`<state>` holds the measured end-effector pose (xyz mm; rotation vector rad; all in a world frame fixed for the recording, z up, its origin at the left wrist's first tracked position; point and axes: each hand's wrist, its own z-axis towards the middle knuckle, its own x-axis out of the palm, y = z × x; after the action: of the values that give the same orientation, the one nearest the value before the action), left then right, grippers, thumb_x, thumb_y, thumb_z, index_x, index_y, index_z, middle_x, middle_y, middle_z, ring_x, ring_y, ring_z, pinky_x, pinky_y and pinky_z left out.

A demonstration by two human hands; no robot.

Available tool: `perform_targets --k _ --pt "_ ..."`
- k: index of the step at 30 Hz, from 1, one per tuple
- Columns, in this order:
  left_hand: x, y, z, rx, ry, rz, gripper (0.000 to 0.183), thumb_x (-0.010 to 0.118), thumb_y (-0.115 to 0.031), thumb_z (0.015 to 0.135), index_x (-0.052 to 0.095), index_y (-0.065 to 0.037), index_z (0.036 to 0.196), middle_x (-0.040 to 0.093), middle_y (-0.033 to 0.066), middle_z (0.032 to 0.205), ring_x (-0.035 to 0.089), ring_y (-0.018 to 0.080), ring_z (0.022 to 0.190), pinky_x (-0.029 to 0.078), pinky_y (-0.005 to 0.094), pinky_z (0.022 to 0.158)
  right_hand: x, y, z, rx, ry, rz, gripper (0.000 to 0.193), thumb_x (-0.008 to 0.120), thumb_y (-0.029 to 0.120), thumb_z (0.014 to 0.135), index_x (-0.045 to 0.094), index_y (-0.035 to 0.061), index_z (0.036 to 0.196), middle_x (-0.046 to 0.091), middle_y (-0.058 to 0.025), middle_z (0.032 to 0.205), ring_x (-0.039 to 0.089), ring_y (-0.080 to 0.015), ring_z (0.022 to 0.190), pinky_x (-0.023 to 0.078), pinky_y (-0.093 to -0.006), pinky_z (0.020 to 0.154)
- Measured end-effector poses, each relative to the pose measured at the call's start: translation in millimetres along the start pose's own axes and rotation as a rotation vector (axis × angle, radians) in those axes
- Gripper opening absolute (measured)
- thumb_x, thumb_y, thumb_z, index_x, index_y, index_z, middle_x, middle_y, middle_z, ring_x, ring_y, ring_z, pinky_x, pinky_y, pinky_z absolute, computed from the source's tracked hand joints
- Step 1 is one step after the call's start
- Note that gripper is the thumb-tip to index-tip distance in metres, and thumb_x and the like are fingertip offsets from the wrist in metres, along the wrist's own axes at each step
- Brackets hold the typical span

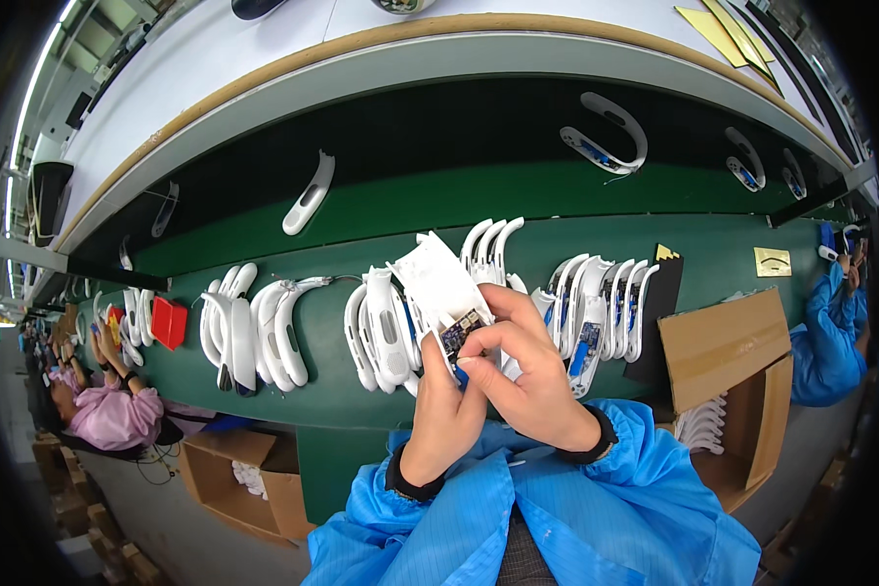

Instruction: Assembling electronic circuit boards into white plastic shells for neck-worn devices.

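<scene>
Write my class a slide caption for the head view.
Left hand holds a white casing, right hand at a circuit board, above a green bench.

White casing (434, 280), dark circuit board (462, 331)

Operator apparel: we observe a bright blue work jacket (459, 542) with black wrist cuffs.
We note a loose left sleeve (361, 518) and a loose right sleeve (664, 469), both in thin, slightly glossy cloth with many soft creases. Each sleeve ends in a narrow, close-fitting black band, visible at the left cuff (407, 485) and the right cuff (606, 437). Faint fine lines mark the jacket front, which parts over a dark, finely textured garment (525, 559). We find the left hand (444, 415) and right hand (537, 381) bare, fingers included.
</scene>
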<state>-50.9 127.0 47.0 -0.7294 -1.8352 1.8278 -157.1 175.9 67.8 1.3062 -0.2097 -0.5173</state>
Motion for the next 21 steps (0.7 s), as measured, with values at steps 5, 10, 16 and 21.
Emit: perform_targets --k 5,10,16,21 --pt "-3.9 1.2 0.6 0.042 0.007 0.048 0.041 0.043 -0.002 0.087 0.026 0.006 0.124 0.05 0.0236 0.112 0.054 0.0329 0.103 0.044 0.0382 0.084 2.4 1.4 1.1 -0.026 0.005 -0.034 0.012 0.064 0.003 0.075 0.058 0.0019 0.085 0.044 -0.0196 0.121 0.047 -0.0312 0.108 0.035 -0.0361 0.092" --pt "-4.3 -4.7 4.3 0.038 0.025 0.119 0.04 0.044 -0.001 0.086 0.026 0.008 0.121 0.055 0.0241 0.104 0.058 0.0344 0.096 0.046 0.0383 0.079 3.5 1.4 2.9 -0.022 -0.014 -0.054 0.013 0.064 0.001 0.073 0.058 0.0015 0.085 0.044 -0.0196 0.12 0.047 -0.0313 0.107 0.036 -0.0358 0.09" --pt "-5.5 -0.9 7.7 0.042 -0.01 0.13 0.039 0.046 -0.001 0.086 0.027 0.008 0.118 0.058 0.0229 0.096 0.061 0.0348 0.088 0.048 0.0384 0.072 4.6 -3.2 7.7 -0.024 -0.012 -0.062 0.013 0.063 0.0 0.073 0.058 0.0016 0.084 0.045 -0.0196 0.119 0.047 -0.0314 0.106 0.037 -0.0352 0.089" --pt "-11.6 4.2 9.9 0.03 -0.056 0.253 0.042 0.049 0.0 0.083 0.029 0.008 0.119 0.057 0.026 0.097 0.06 0.0396 0.088 0.048 0.041 0.071 14.8 -13.0 9.8 -0.036 0.037 -0.046 0.027 0.063 0.001 0.073 0.055 0.0015 0.1 0.045 -0.0177 0.119 0.047 -0.0282 0.108 0.037 -0.0344 0.09"
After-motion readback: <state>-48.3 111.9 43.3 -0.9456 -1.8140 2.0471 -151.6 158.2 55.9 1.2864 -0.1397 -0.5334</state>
